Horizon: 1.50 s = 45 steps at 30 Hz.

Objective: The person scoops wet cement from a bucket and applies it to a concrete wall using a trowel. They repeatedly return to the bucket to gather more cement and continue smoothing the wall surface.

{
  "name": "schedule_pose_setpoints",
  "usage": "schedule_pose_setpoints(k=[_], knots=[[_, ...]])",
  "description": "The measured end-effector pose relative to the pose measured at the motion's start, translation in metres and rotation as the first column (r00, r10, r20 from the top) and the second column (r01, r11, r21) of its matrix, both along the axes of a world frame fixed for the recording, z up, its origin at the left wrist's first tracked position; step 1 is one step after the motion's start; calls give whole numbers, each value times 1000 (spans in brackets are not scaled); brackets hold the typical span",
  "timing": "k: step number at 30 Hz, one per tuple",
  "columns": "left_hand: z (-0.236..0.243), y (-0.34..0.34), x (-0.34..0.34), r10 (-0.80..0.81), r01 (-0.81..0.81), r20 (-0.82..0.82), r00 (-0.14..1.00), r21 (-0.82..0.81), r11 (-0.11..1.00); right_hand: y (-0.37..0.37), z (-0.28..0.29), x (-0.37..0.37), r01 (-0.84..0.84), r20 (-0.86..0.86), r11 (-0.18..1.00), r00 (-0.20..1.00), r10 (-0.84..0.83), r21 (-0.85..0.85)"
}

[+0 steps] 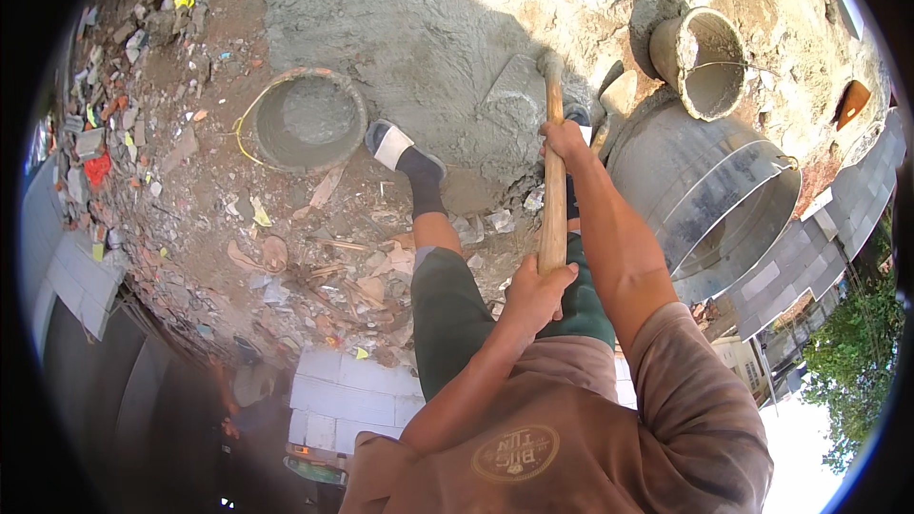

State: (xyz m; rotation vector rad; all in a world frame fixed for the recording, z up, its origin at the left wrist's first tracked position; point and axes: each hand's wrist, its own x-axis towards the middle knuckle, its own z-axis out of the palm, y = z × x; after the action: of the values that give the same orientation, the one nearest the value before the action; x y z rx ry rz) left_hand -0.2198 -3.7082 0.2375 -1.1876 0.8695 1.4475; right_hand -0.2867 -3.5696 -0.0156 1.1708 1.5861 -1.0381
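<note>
Rubble-strewn dirt ground (190, 181), wet cement patch (428, 48)

A round gold emblem (515, 453) sat on the brown shirt at six o'clock, the only label in sight. Torn scraps of wrapper (499, 220), pale and crumpled, lay in the rubble near centre. There were no signs or screens.

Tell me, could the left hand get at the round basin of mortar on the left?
Probably not as things stand: the left hand grips the handle end, and the basin lies apart, beyond the left foot.
</note>
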Motion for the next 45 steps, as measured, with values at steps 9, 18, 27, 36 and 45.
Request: schedule_pose_setpoints(k=[9,18,27,36,45], knots=[[56,-41,-7,219,-219,18,976,87,972,-63,34,31,-37,215,976,973,84,-213],[138,-231,106,-451,476,-310,837,5,880,-171,147,-2,236,-197,919,931,-306,-316],[110,-375,277,-794,770,157,588,-411,488,-364,199,111,19,-258,868,951,-168,-496],[90,-361,198,-714,629,-63,698,-424,652,-319,203,33,141,-437,923,848,-299,-357],[34,-270,40,-689,487,-357,630,-510,709,-245,139,-22,309,-482,941,809,-336,-137]])
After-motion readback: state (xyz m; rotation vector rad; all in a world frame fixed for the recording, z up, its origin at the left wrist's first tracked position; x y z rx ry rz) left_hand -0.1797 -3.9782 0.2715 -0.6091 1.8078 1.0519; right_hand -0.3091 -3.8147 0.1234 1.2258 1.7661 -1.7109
